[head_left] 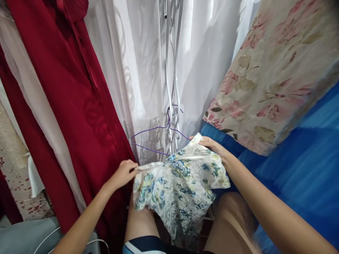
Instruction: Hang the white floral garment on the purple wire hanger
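A white garment (pixel 182 183) with a blue, green and yellow floral print is stretched between my hands above my lap; whether it is a dress or a top cannot be told. My left hand (pixel 125 173) pinches its upper left corner. My right hand (pixel 210 144) grips the upper right edge, thumb over the cloth. Just behind the garment hangs a purple wire hanger (pixel 149 130), its hook at a white hanging rack (pixel 172 70). The hanger's left arm is bare, while its right end passes behind the cloth near my right hand.
A long red dress (pixel 71 106) hangs on the left. To the right hang a pink floral garment (pixel 267 84) and blue fabric (pixel 299 169). White curtains (pixel 143 70) cover the back. A grey item (pixel 29 234) with a white cable (pixel 47 238) lies at lower left.
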Demonstrator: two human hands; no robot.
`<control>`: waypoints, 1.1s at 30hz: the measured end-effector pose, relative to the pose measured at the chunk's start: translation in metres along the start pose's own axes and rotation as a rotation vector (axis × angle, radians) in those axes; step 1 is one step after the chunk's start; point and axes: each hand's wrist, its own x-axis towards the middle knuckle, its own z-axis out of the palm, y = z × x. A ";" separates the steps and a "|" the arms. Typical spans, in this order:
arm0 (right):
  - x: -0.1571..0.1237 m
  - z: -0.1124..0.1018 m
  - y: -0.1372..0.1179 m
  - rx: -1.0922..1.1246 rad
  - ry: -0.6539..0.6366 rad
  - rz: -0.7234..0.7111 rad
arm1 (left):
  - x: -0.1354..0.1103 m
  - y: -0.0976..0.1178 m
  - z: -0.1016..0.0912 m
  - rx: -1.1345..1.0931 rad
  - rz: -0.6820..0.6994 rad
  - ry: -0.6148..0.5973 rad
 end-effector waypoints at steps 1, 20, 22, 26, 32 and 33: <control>-0.001 0.002 0.000 -0.005 -0.004 0.014 | 0.009 -0.010 -0.010 0.025 0.000 0.058; -0.041 -0.030 0.013 -0.036 0.029 -0.035 | 0.106 0.048 -0.042 -0.042 0.088 0.397; -0.056 -0.040 0.017 -0.134 0.077 -0.100 | 0.097 0.054 -0.039 0.021 0.116 0.410; -0.066 -0.037 0.007 -0.222 0.189 -0.196 | 0.095 0.075 -0.025 0.170 0.142 0.354; -0.061 0.036 -0.032 -0.271 0.238 -0.392 | 0.122 0.082 -0.017 0.316 0.029 0.473; -0.068 0.052 -0.031 -0.346 0.138 -0.420 | 0.124 0.077 -0.016 0.261 0.005 0.512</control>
